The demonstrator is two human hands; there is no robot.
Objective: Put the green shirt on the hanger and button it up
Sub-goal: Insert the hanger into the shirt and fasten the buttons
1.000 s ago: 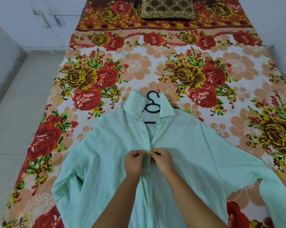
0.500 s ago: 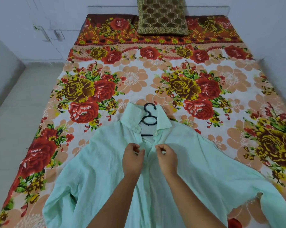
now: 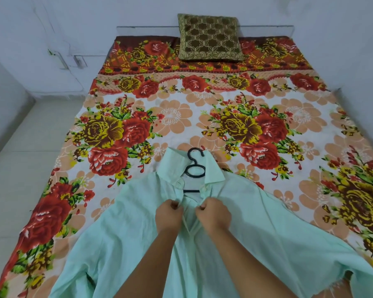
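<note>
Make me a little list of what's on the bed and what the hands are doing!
Clothing: green shirt, flat on the flowery bedsheet
Inside it: black hanger, hook out at the collar
Left hand: pinches one front edge
Right hand: pinches the other edge
Shirt front by the hands: open, edges apart
Far end: brown cushion
</note>
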